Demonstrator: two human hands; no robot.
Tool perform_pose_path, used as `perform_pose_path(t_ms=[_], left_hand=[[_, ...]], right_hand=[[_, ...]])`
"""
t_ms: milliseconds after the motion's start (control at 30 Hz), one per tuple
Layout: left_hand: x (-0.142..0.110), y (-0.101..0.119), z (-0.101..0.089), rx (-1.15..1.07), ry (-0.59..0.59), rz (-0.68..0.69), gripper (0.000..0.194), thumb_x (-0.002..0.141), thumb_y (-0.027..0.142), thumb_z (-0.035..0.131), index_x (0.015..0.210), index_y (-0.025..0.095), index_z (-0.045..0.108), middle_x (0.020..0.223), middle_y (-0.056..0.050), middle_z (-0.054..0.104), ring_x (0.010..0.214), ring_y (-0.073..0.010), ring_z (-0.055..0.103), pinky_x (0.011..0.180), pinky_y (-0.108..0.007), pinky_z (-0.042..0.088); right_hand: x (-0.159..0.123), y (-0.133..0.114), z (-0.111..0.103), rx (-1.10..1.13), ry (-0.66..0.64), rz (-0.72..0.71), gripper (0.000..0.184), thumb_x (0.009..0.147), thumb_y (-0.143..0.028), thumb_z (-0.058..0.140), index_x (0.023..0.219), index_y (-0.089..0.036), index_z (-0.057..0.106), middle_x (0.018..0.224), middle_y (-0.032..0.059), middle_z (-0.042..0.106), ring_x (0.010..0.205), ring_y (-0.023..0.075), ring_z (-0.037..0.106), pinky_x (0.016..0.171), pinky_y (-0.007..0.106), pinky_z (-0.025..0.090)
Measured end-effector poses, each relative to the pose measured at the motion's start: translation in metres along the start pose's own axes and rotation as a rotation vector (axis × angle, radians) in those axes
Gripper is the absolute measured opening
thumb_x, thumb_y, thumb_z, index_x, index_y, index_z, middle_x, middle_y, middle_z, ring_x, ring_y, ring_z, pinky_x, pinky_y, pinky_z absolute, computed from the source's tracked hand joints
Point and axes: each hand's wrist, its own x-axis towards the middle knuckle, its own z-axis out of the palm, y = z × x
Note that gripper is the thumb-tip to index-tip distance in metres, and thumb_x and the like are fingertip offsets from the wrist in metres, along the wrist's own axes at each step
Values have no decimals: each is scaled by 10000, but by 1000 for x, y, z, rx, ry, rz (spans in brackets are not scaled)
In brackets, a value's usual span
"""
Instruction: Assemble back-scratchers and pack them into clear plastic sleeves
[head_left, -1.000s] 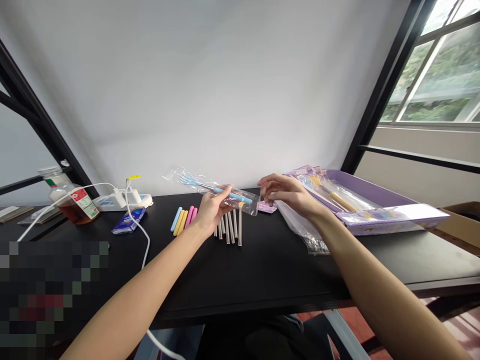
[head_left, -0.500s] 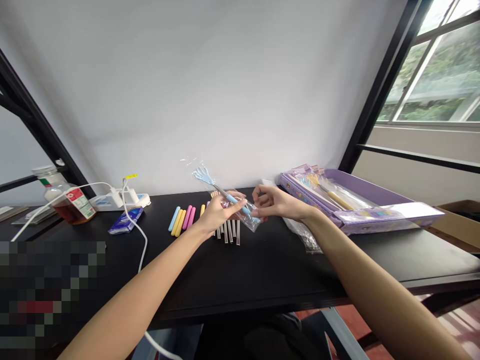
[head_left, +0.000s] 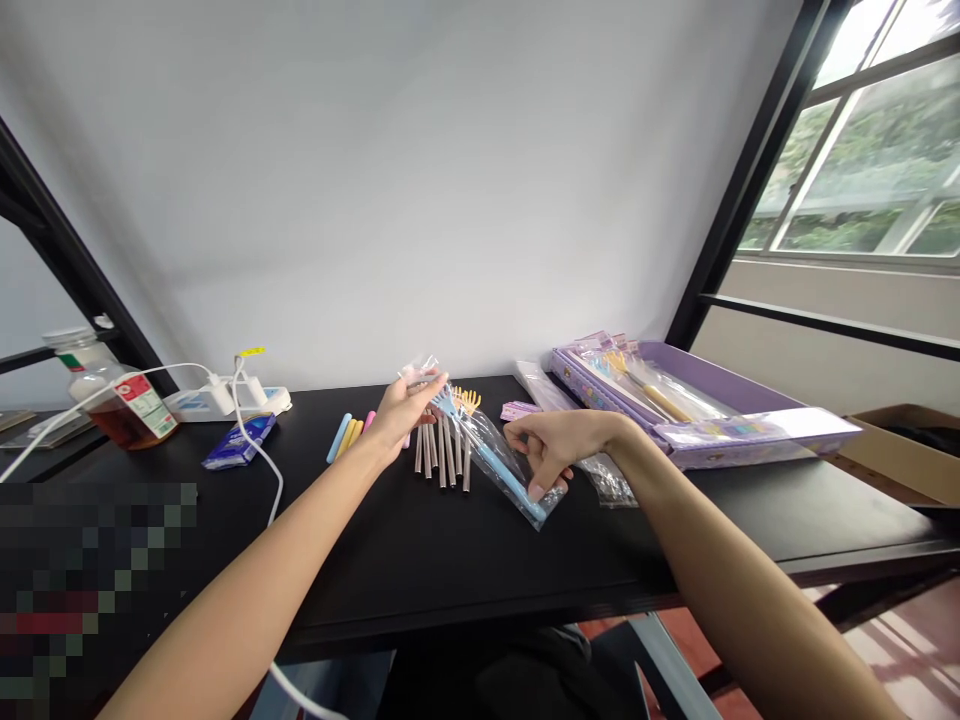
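Observation:
A light blue back scratcher (head_left: 499, 468) in a clear plastic bag slants between my hands, its claw up and left and its handle end low and right. My left hand (head_left: 405, 408) is closed on the bag's upper end, beside the claw. At the lower end, my right hand (head_left: 551, 450) pinches the bag by the handle. Just left of it, several metal rods (head_left: 450, 455) lie side by side, some with yellow claws (head_left: 469, 400) showing at the far end. Coloured handle sleeves (head_left: 345, 436), blue, yellow and pink, lie partly behind my left forearm.
On the right stands an open purple box (head_left: 750, 385) with bagged back scratchers inside. Clear plastic packaging (head_left: 615, 480) lies beside it. To the left are a blue packet (head_left: 240, 440), a power strip (head_left: 279, 400), a white cable (head_left: 262, 455) and a glass bottle (head_left: 112, 400).
The bagged back scratcher has come down and right, nearer the table. My left hand has shifted from its handle to the claw end, and my right hand has lowered with the handle end.

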Motion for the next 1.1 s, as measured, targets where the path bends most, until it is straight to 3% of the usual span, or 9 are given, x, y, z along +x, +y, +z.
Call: perform_pose_path(t_ms=[100, 167, 267, 333, 533, 700, 900, 1000, 1100], left_hand=[[7, -9, -8, 217, 14, 154, 375, 764, 468, 810, 978, 173, 721, 833, -47, 709, 722, -163, 656, 616, -240, 500], [8, -15, -9, 348, -22, 253, 293, 769, 436, 798, 902, 184, 732, 825, -43, 731, 754, -186, 678, 667, -260, 509], [5, -21, -1, 457, -107, 317, 199, 784, 377, 777, 869, 199, 747, 849, -53, 764, 817, -223, 711, 755, -299, 525], [0, -22, 7, 515, -169, 358, 145, 796, 344, 760, 847, 208, 758, 862, -60, 773, 835, -233, 716, 781, -317, 530], [-6, -17, 14, 601, -240, 479, 174, 768, 335, 772, 897, 219, 776, 908, -62, 754, 839, -225, 679, 761, -315, 513], [-2, -13, 3, 595, -232, 375, 309, 765, 322, 756, 1053, 213, 740, 780, -25, 701, 685, -180, 646, 675, -287, 509], [2, -18, 0, 550, -298, 379, 313, 663, 300, 835, 950, 206, 751, 781, -41, 705, 694, -183, 656, 650, -278, 527], [1, -21, 4, 522, -296, 432, 161, 728, 288, 779, 866, 211, 742, 751, -44, 717, 699, -194, 672, 674, -288, 529], [0, -22, 4, 586, -276, 490, 135, 846, 306, 667, 947, 245, 732, 755, -22, 731, 699, -194, 674, 697, -290, 506]], right_hand=[[-2, 3, -2, -55, 142, 2, 622, 556, -444, 937, 769, -257, 384, 569, -81, 561, 467, 120, 540, 434, 254, 413], [-2, 4, -5, -83, 298, -54, 519, 650, -497, 879, 765, -248, 439, 598, -64, 560, 497, 128, 547, 467, 273, 427], [1, 8, -11, -266, 710, -78, 322, 817, -473, 739, 767, -227, 537, 680, 2, 650, 602, 169, 607, 590, 321, 461], [4, 14, -15, -467, 896, -64, 206, 813, -367, 733, 772, -217, 597, 782, 40, 712, 727, 208, 649, 680, 343, 466], [15, 36, -21, -710, 829, -40, 173, 765, -277, 767, 923, -208, 749, 1001, 87, 777, 1011, 302, 677, 849, 375, 483], [21, 41, -22, -717, 808, -6, 101, 789, -197, 707, 869, -206, 766, 945, 75, 793, 916, 280, 717, 815, 354, 497], [21, 43, -23, -736, 839, -5, 117, 802, -261, 723, 897, -208, 768, 971, 83, 784, 970, 306, 702, 798, 364, 490], [21, 46, -23, -751, 841, 1, 165, 806, -311, 740, 928, -202, 760, 993, 94, 776, 1013, 320, 684, 815, 376, 490], [22, 47, -23, -719, 832, -15, 142, 814, -273, 730, 937, -205, 746, 1006, 82, 781, 1003, 300, 688, 840, 372, 494]])
